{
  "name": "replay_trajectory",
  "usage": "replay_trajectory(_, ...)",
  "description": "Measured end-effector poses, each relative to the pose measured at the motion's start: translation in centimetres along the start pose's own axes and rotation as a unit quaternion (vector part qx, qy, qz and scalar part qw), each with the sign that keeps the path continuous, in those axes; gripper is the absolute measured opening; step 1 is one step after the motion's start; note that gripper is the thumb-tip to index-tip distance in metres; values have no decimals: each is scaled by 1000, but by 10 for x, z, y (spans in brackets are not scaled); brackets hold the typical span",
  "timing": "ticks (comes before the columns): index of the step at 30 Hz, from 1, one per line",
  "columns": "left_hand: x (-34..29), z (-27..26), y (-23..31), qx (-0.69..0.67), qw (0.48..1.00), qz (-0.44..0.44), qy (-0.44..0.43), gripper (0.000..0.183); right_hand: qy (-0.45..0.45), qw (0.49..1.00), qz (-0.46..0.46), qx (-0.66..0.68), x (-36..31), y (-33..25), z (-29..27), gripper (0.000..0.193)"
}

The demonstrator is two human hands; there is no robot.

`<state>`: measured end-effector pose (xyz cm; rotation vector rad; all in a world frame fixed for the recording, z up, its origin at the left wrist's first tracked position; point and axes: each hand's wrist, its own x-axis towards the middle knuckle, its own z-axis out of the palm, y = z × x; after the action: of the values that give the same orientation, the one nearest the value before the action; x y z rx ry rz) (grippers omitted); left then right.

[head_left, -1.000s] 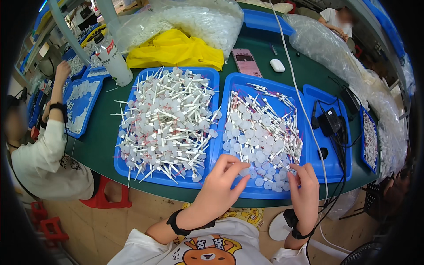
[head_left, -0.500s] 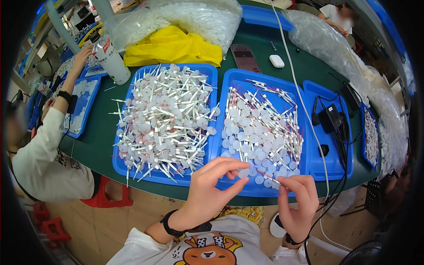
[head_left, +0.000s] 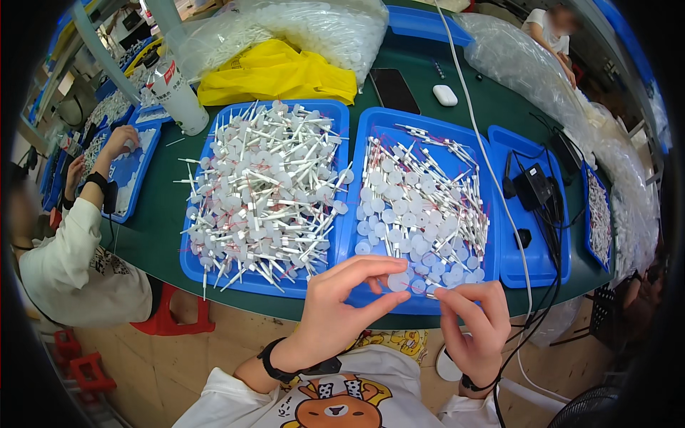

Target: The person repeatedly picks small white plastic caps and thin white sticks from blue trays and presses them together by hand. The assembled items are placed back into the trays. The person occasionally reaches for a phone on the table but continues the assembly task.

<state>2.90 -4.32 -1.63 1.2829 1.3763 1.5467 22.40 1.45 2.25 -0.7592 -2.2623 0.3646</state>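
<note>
Above the near edge of the right-hand blue tray, my left hand (head_left: 346, 289) is closed, with a translucent round disc (head_left: 397, 282) between thumb and forefinger. Just right of it, my right hand (head_left: 474, 317) pinches a small white stick (head_left: 431, 289). A thin red strand shows in the short gap between disc and stick. Beneath my fingers, the right-hand blue tray (head_left: 425, 308) holds many loose discs and white sticks with red strands. To its left, another blue tray (head_left: 275, 108) is heaped with similar disc-and-stick pieces.
A third blue tray (head_left: 511, 269) holds a black adapter (head_left: 533, 187) and cables. Behind stand a yellow bag (head_left: 278, 77), a bottle (head_left: 178, 100), a phone (head_left: 394, 90) and a white case (head_left: 444, 95). A white cable (head_left: 492, 167) crosses the table. At left, a co-worker's hand (head_left: 121, 140) is over another tray.
My right hand has moved left with the stick, closer to the disc in my left hand. The co-worker's hand has dropped from beside the bottle to their tray. The phone's screen has gone dark.
</note>
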Motion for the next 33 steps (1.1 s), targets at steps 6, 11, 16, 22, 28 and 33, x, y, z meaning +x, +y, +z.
replay_trajectory(6,1,-4,8,92,995,17,-35,35,-25,996,-60,-65,0,1,-7,46)
replay_trajectory(11,1,-5,6,83,994,37,-54,34,-39,993,-83,-72,3,2,-12,44)
replay_trajectory(16,0,-7,7,29,997,15,-65,36,-29,994,-91,-53,1,6,-13,42)
replay_trajectory(22,-4,-8,7,-77,991,-76,-75,37,-21,994,-100,-29,-2,6,-16,42)
replay_trajectory(28,0,-13,6,21,991,32,-127,36,-25,992,-113,-40,-1,4,-10,43)
replay_trajectory(33,-1,-9,5,17,989,94,-115,36,-22,991,-127,-46,-1,0,-5,38)
